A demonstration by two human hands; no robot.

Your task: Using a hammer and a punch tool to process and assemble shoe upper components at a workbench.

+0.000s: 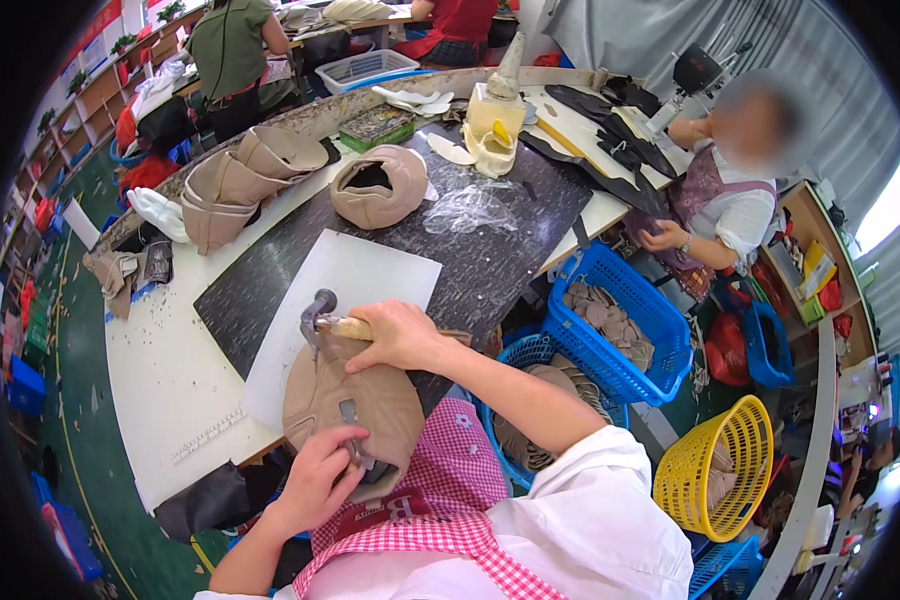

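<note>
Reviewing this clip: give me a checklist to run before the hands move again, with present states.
1. Hammer held: ok, the right hand is closed around its handle.
2. Left fingers clear of the hammer head: ok, the left hand is at the near part of the tan curved piece.
3. Piece fully on the white sheet: not ok, its near end reaches past it toward the checked apron.
4. Hammer head touching the piece: cannot tell.
5. Ruler clear of the piece: ok, they lie apart.
</note>
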